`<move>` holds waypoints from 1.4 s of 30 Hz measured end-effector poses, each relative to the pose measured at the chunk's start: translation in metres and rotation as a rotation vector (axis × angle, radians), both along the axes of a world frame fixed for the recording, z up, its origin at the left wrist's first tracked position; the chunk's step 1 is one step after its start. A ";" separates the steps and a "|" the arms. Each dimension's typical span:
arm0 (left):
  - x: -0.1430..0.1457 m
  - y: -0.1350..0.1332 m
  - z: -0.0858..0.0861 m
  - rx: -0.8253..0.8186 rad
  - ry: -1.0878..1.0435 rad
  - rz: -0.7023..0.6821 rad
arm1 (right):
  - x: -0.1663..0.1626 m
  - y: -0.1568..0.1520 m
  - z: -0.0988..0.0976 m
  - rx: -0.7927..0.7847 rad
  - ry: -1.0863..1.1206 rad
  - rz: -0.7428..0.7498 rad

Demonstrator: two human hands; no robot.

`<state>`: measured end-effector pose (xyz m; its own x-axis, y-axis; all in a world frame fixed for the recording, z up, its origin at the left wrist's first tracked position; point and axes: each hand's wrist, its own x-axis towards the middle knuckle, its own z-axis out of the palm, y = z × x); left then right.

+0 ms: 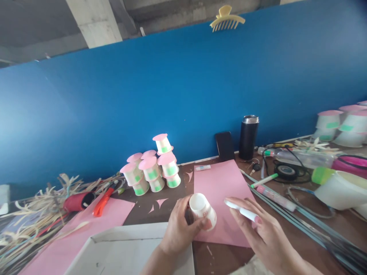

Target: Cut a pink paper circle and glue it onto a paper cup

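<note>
My left hand (181, 225) is wrapped round a white paper cup (202, 212) with reddish print, tilted with its pale round end toward me. It is held above a pink paper sheet (222, 187). To the right, my right hand (259, 229) grips a white marker (243, 212) with a pink end, apart from the cup. A small white-and-blue cap-like piece (203, 167) lies at the sheet's upper edge. Behind my left hand stand several stacked paper cups (149, 172) with pink discs on top and green patches.
A white box lid (129, 248) lies front left, beside red-orange scissors (103, 200) and pale strips (34, 214). A black flask (248, 138) and phone (225, 146) stand against the blue partition (160, 84). On the right are a green marker (264, 180), a glue bottle (275, 198) and a white container (341, 191).
</note>
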<state>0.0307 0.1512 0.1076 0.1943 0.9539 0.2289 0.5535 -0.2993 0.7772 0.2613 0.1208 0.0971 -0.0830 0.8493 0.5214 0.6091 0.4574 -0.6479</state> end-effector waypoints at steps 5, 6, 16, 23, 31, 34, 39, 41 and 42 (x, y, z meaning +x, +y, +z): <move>0.001 0.001 0.000 0.019 0.059 0.000 | -0.001 0.001 0.003 -0.025 0.072 0.030; 0.001 0.000 0.001 0.026 0.069 -0.007 | -0.001 0.001 0.003 -0.025 0.075 0.036; 0.003 -0.004 0.002 0.033 0.128 -0.042 | -0.003 0.000 0.004 -0.039 0.079 0.042; 0.004 -0.004 0.004 0.060 0.148 -0.056 | -0.002 -0.001 0.003 -0.069 0.086 0.036; 0.004 -0.003 -0.007 0.112 0.181 -0.059 | -0.003 0.000 0.004 -0.073 0.070 0.034; 0.005 -0.004 -0.007 0.118 0.187 -0.062 | -0.003 -0.001 0.004 -0.072 0.064 0.035; -0.006 -0.001 -0.003 0.140 0.054 -0.110 | -0.002 0.000 0.002 -0.063 0.060 0.042; -0.012 0.000 -0.003 0.179 -0.042 -0.048 | -0.002 0.000 0.002 -0.057 0.061 0.043; -0.015 0.001 -0.002 0.205 -0.074 -0.003 | -0.002 0.000 0.003 -0.056 0.064 0.044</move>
<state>0.0161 0.1520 0.1054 0.1721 0.8855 0.4317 0.4958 -0.4565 0.7387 0.2590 0.1210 0.0998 -0.0892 0.8734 0.4788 0.5456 0.4450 -0.7102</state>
